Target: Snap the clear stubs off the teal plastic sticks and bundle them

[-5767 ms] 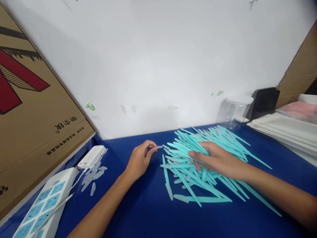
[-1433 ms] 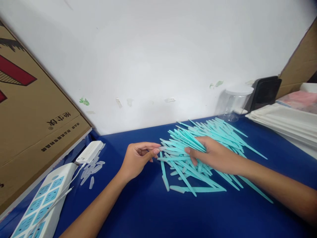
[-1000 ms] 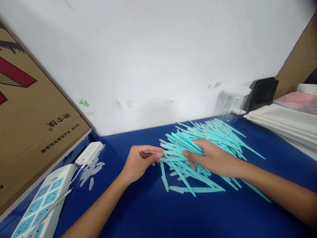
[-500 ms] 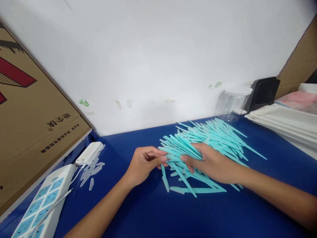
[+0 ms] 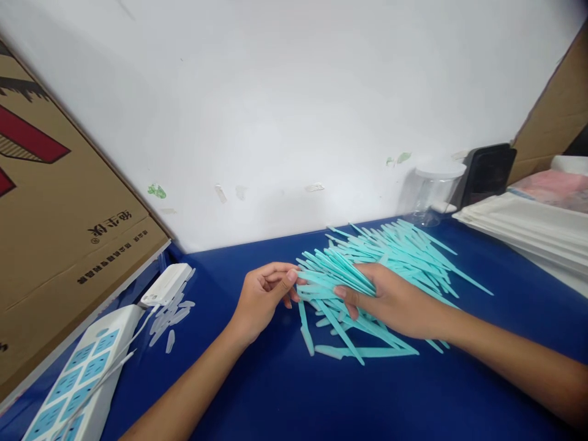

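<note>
My right hand (image 5: 386,297) is closed around a fanned bundle of turquoise eyebrow razors (image 5: 337,269), their broad ends pointing left. At the left end of this bundle, my left hand (image 5: 269,294) pinches the tip of one razor between thumb and fingers; the exact contact is partly hidden. Under and behind my right hand spreads a loose pile of the same eyebrow razors (image 5: 413,251). One razor (image 5: 367,353) lies crosswise at the pile's near edge. Small translucent blade covers (image 5: 172,315) lie scattered to the left, apart from both hands.
A white power strip (image 5: 87,373) with blue sockets and a white adapter (image 5: 166,284) stand at left beside a cardboard box (image 5: 68,202). At the back right are a clear jar (image 5: 434,190), a black panel (image 5: 489,174) and stacked white sheets (image 5: 528,226). The table (image 5: 294,398) is blue.
My left hand has shifted slightly up and left, its thumb now higher at the razor tips. My right hand keeps the bundle in nearly the same place.
</note>
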Tool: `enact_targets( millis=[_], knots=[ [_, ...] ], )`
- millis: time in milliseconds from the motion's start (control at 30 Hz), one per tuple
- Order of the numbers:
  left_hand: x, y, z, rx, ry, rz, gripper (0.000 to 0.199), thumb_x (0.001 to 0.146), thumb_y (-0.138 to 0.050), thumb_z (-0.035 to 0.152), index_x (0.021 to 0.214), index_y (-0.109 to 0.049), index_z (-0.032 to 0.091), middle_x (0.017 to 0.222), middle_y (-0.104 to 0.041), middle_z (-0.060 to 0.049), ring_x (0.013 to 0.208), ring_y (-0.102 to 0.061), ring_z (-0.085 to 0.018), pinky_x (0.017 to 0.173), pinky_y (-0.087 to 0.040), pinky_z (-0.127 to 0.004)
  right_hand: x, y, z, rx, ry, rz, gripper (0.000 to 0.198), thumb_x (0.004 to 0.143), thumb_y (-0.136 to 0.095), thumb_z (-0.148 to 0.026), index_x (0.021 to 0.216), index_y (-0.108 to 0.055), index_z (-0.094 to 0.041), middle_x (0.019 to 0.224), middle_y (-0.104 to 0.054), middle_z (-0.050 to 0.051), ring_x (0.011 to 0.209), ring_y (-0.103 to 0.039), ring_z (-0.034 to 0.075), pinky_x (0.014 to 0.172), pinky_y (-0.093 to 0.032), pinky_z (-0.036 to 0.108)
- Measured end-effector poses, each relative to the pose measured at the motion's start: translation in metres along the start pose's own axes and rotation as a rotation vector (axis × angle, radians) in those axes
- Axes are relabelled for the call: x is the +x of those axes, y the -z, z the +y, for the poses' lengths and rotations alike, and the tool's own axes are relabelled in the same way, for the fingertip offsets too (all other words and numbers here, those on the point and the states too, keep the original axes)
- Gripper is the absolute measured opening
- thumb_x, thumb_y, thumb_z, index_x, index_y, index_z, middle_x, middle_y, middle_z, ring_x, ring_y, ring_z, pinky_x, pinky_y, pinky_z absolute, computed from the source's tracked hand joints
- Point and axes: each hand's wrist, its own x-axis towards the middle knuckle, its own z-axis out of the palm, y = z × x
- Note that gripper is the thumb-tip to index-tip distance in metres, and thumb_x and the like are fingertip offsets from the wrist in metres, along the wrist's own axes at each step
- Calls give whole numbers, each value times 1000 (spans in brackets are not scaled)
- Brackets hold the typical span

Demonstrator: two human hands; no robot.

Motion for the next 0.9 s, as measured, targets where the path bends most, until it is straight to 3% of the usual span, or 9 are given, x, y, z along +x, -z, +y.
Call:
enact_targets(
  millis=[233, 533, 733, 900],
  knots=[
    [0, 4, -1, -3, 17, -7, 28, 87, -77, 39, 91, -73, 12, 83, -77, -9, 63, -66, -14, 54, -50, -22, -2, -1, -2, -15, -28, -5, 44, 99, -56, -55, 72, -62, -21, 70, -65, -1, 64, -58, 16, 64, -42, 28],
    [-1, -2, -2, 56, -37, -50, 30, 95, -67, 42, 103, -68, 14, 70, -71, -3, 53, -65, -15, 47, -50, -24, 0, -4, 4, -109, -28, 58, 40, 99, -58, -52, 74, -66, -21, 71, -65, -2, 62, -58, 15, 61, -41, 28],
    [-4, -5, 0, 66, 17, -64, 38, 89, -74, 42, 111, -76, 11, 79, -76, -10, 57, -64, -15, 52, -54, -28, 0, -2, 3, -82, 48, 77, 40, 101, -55, -49, 76, -69, -21, 75, -66, -1, 63, -57, 14, 61, -41, 26],
    [0, -2, -1, 53, 41, -47, 37, 84, -79, 41, 102, -79, 10, 69, -72, -7, 57, -62, -14, 56, -55, -28, 2, -2, 10, -80, 13, 120, 40, 101, -51, -52, 81, -69, -22, 71, -64, -1, 54, -55, 14, 54, -39, 26]
  ],
)
